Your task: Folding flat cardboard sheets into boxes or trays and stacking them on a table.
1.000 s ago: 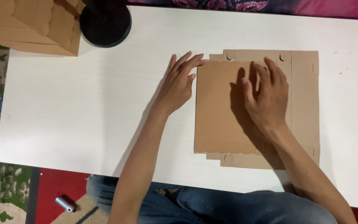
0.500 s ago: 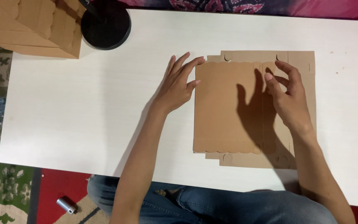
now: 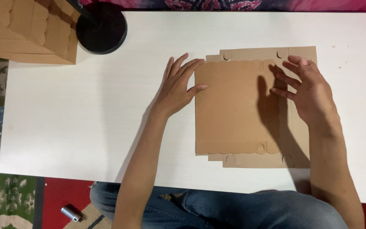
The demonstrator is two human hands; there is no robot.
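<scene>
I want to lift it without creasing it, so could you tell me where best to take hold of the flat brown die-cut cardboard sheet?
Probably the flat brown die-cut cardboard sheet by its bare left edge, coming from the left: it lies flat on the white table, and that edge is straight.

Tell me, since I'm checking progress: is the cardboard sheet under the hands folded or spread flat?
Folded: the cardboard sheet has its left panel laid over, scalloped edges on top, lying flat on the white table.

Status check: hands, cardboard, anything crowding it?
Left hand open, flat at the left edge of the flat brown die-cut cardboard sheet. Right hand open on its right flap. Round black base stands apart.
</scene>
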